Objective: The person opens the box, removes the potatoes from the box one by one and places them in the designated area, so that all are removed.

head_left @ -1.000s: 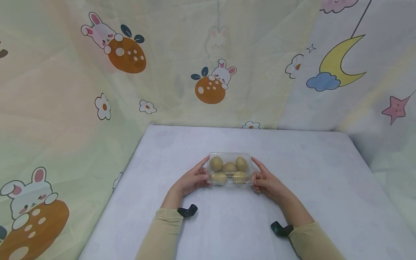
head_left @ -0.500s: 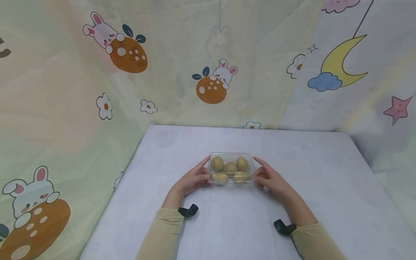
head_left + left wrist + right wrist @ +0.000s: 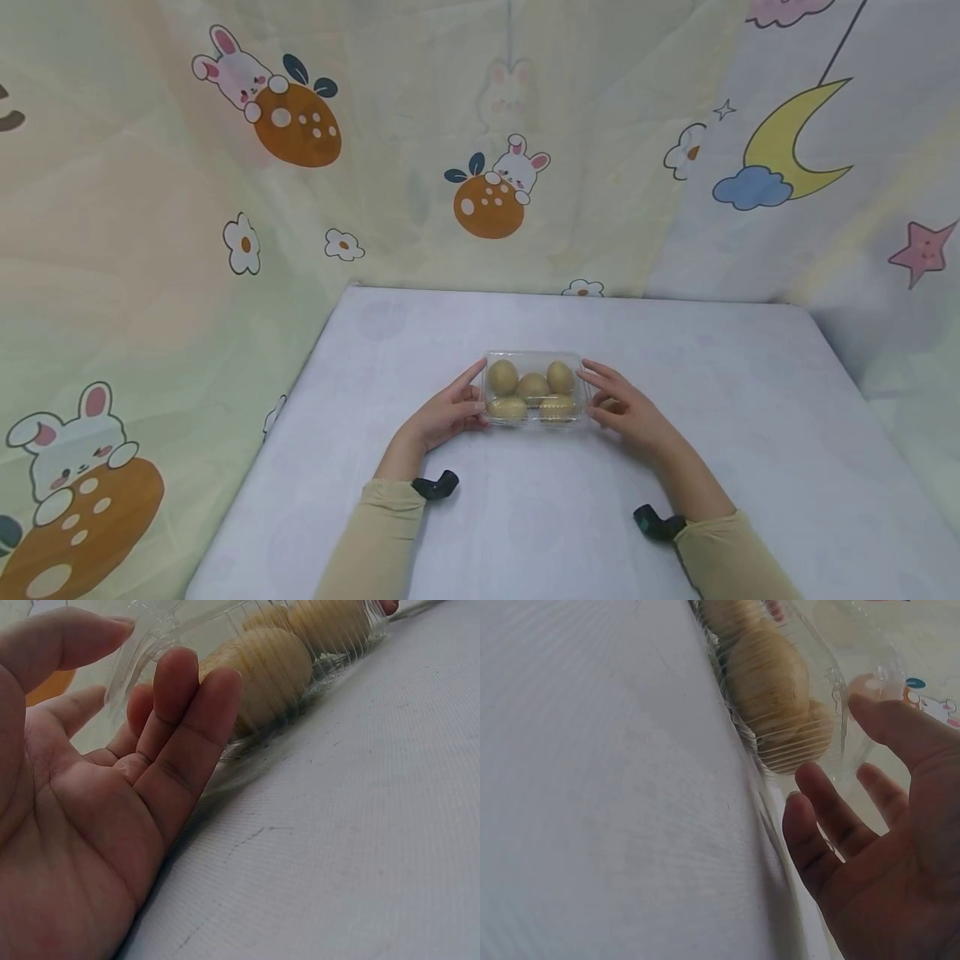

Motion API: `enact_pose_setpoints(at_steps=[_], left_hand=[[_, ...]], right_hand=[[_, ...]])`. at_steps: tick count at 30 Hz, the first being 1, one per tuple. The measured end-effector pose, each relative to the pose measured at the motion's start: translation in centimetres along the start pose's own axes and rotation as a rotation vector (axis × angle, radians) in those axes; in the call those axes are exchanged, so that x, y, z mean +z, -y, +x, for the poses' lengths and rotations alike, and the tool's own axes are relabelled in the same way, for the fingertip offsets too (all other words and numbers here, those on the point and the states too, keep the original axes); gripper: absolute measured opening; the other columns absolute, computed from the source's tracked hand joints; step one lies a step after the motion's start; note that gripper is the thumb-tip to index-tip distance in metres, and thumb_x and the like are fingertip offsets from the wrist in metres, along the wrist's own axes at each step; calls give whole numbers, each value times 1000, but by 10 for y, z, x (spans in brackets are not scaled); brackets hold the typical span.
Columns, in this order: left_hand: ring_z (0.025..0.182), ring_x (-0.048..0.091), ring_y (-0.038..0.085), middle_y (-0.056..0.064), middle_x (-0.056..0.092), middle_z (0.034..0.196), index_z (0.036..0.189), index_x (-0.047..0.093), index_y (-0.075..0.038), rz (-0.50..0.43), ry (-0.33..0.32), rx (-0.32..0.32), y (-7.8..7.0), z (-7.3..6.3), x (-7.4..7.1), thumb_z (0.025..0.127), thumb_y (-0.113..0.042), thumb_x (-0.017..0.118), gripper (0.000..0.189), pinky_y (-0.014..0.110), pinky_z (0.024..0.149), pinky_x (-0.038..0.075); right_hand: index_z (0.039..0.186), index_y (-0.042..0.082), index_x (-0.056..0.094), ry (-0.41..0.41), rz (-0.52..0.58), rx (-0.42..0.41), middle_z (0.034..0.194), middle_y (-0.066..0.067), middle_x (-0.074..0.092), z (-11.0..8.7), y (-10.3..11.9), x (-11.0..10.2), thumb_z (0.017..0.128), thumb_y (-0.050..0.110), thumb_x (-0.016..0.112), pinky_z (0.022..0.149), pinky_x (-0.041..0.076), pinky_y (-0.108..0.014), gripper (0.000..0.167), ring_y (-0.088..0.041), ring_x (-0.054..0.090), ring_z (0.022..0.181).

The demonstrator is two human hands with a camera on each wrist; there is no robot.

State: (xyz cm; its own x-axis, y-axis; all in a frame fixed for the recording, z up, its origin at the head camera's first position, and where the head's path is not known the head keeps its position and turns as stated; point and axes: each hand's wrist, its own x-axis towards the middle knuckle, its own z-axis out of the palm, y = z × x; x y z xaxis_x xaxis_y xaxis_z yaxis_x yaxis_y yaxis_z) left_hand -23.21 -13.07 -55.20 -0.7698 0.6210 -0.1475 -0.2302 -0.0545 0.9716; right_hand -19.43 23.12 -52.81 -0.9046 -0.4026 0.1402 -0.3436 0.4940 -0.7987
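In the head view, a clear plastic clamshell box (image 3: 532, 362) sits closed on the white table. Through its lid show several tan egg-shaped things (image 3: 532, 389). My left hand (image 3: 441, 417) is at the box's left end, index finger stretched to the back corner. The left wrist view has two fingertips (image 3: 217, 690) against or very near the ribbed side, with the thumb apart from them. At the other end is my right hand (image 3: 628, 410), fingers spread and slightly bent, with fingertips by the right edge. From the right wrist, its thumb lies near the lid's rim.
The white tabletop (image 3: 540, 517) stretches around the box on every side. A printed cloth (image 3: 390, 150) with rabbits, flowers and a moon hangs behind the table and at both sides. Each wrist wears a small black camera (image 3: 437, 485).
The fingers of my right hand have loosened and spread, and one fingertip now reaches over the box's right edge. My left hand and the box stay almost where they were.
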Motion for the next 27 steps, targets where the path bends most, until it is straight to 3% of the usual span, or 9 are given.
enact_pose_setpoints(at_steps=[6,17,23,27], left_hand=[[88,65,18,2,51,101,155,21,-43,-19,-1,-2,0,0,0,97,-5,56,77,40,90,57],[87,64,18,5,51,101,153,22,-47,-25,-18,-17,-1,0,1,99,-12,54,72,41,90,57],[83,64,17,3,56,90,153,17,-51,-81,-2,-30,-5,-2,3,104,-23,43,62,40,90,57],[84,63,18,2,55,91,155,10,-48,-102,23,-14,-7,-3,4,107,-25,34,58,39,89,57]], right_hand=[[149,21,46,12,0,-5,161,-1,26,1,0,1,94,18,68,73,58,-24,59,-15,61,100],[147,20,48,-3,-121,-19,158,0,34,5,5,-7,96,23,66,86,57,-29,55,-14,62,100],[146,20,49,-8,-130,-27,152,-4,42,10,9,-13,98,24,62,84,56,-31,50,-16,61,100],[146,24,49,-11,-134,-9,149,-4,45,14,11,-16,99,24,61,84,56,-34,49,-18,61,100]])
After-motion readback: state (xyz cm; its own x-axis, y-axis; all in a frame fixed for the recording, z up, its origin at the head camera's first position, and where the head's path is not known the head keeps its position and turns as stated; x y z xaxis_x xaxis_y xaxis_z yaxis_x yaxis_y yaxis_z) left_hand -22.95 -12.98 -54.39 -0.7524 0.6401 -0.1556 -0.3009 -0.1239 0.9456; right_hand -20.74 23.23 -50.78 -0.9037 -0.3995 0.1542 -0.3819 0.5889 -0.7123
